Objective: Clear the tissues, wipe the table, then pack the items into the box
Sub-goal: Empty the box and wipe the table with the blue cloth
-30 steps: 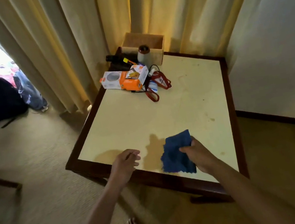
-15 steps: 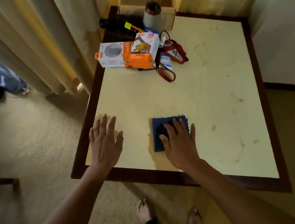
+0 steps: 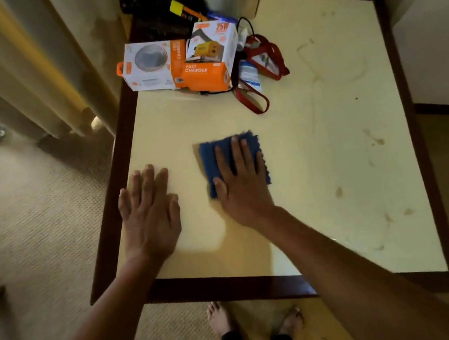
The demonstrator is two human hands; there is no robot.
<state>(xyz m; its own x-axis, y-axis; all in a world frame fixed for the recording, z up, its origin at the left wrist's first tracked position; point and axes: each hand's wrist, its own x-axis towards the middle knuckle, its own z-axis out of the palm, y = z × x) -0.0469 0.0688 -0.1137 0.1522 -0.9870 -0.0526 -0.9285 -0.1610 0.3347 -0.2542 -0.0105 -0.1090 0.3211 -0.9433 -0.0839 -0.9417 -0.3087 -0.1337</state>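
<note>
The right hand presses the blue cloth flat-fingered, grip open; the left hand lies flat, open, on the table.

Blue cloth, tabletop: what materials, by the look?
Blue cloth: soft matte fabric, likely microfibre or terry; no shine, zigzag-cut edge. Tabletop: smooth cream panel, perhaps laminate or paint; faint sheen, brown stains sit on the surface. Its border: dark, slightly glossy wood or wood-look veneer.

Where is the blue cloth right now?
In the head view, the cloth lies on the table, left of centre, pressed flat under the right hand, with the left hand flat to its left.
</note>
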